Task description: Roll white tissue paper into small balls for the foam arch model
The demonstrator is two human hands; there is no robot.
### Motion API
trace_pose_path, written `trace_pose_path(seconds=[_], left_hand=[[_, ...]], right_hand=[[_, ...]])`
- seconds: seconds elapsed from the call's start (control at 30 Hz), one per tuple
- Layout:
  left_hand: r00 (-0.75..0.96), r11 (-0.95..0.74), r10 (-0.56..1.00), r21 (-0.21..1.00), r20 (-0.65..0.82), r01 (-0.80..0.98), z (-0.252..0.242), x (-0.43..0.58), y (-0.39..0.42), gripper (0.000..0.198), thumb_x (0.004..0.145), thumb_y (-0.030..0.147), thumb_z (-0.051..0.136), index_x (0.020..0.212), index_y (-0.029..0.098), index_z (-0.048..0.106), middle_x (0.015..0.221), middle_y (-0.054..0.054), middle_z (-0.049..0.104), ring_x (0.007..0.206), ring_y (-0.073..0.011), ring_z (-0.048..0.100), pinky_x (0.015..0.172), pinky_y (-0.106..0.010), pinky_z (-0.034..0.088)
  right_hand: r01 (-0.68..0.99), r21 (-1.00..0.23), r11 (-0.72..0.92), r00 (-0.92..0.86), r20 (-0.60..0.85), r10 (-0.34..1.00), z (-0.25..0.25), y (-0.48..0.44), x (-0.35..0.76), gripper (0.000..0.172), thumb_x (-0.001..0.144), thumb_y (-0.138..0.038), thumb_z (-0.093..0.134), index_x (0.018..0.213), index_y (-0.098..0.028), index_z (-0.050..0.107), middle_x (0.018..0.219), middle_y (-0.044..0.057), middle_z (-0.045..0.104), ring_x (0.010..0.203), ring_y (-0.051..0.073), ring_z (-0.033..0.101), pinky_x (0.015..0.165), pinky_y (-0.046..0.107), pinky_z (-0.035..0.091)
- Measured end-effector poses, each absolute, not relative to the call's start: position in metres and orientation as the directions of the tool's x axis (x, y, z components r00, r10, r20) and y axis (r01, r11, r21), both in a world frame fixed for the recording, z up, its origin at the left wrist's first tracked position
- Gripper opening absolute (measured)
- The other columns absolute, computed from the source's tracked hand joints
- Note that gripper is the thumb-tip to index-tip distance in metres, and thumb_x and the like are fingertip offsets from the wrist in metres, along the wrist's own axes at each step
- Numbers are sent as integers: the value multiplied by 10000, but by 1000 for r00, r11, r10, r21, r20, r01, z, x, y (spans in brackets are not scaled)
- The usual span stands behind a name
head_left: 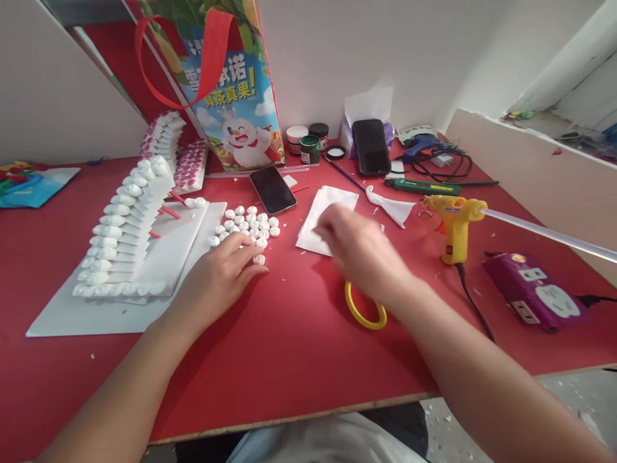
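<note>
Small white swirled pieces (252,225) lie in a cluster on the red table. My left hand (219,276) rests at their near edge, fingers apart and bent over a few of them, thumb beside a single piece (259,260). Over the near right part of a stack of white paper (318,222) is my right hand (359,247), blurred, its fingers curled together; what they hold, if anything, is hidden. A yellow ring-shaped handle (365,315) shows below my right wrist. At the left, a curved white structure (120,238) edged with similar pieces stands on white boards.
A yellow glue gun (453,225) stands at the right, near a purple power socket (535,292). Two phones (273,190), paint jars (310,148), a green cutter (423,187) and a large printed bag (236,96) are farther back.
</note>
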State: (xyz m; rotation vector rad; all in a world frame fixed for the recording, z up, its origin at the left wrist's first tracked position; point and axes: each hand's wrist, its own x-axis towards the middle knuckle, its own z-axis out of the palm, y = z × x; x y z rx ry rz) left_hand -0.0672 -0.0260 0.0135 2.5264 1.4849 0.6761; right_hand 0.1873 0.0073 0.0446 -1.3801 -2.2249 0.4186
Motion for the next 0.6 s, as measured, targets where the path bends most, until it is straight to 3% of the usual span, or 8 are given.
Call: trace_pose_path(seconds=[0.1, 0.17, 0.3, 0.37, 0.43, 0.53, 0.6], left_hand=[[357, -473, 869, 368, 342, 801, 18, -67, -26, 168, 996, 308, 579, 1080, 235, 705, 1083, -70, 653, 770, -189, 632, 737, -344, 494], [321, -464, 868, 385, 380, 798, 25, -66, -24, 159, 974, 323, 608, 1067, 257, 719, 1056, -60, 661, 723, -179, 609, 713, -344, 491], [276, -491, 836, 425, 474, 760, 47, -55, -16, 134, 947, 359, 657, 1030, 290, 738, 1023, -55, 673, 782, -205, 629, 738, -364, 495], [243, -497, 829, 464, 504, 733, 59, -45, -13, 155, 963, 385, 638, 1033, 293, 741, 1001, -49, 669, 695, -180, 585, 675, -360, 475], [228, -505, 823, 486, 520, 714, 66, -34, -11, 155, 963, 381, 635, 1002, 280, 745, 980, -46, 673, 636, -163, 549, 635, -360, 453], [186, -527, 792, 497, 581, 689, 66, -20, -9, 138, 976, 335, 625, 954, 253, 734, 960, -47, 679, 704, -175, 603, 653, -353, 459], [137, -533, 771, 513, 621, 673, 58, -16, -9, 172, 1005, 292, 579, 895, 240, 701, 908, -43, 677, 793, -190, 642, 690, -344, 470]], right_hand=[[827, -465, 316, -107, 423, 900, 60, 20, 222, 80, 922, -187, 589, 924, -180, 669, 838, 65, 707, 714, 196, 600, 690, 308, 405], [882, -415, 224, -31, 423, 905, 64, 26, 238, 178, 895, -155, 560, 948, -187, 727, 828, 73, 726, 732, 224, 631, 706, 333, 420], [947, -271, 175, -76, 339, 938, 61, 32, 249, 354, 790, -79, 547, 1011, -202, 794, 884, 97, 761, 878, 291, 679, 731, 363, 442], [957, -229, 180, -96, 337, 936, 60, 33, 246, 292, 779, -97, 584, 953, -198, 795, 914, 106, 764, 911, 295, 673, 729, 356, 441], [963, -234, 135, -42, 367, 929, 59, 33, 244, 155, 811, -169, 628, 857, -181, 776, 852, 109, 749, 853, 284, 665, 709, 351, 438], [951, -292, 102, 24, 397, 917, 59, 33, 241, 173, 856, -206, 605, 840, -173, 774, 740, 96, 726, 756, 271, 665, 698, 361, 457], [914, -344, 214, -57, 414, 909, 57, 31, 236, 281, 850, -112, 536, 955, -184, 787, 926, 106, 781, 861, 274, 702, 759, 374, 493]])
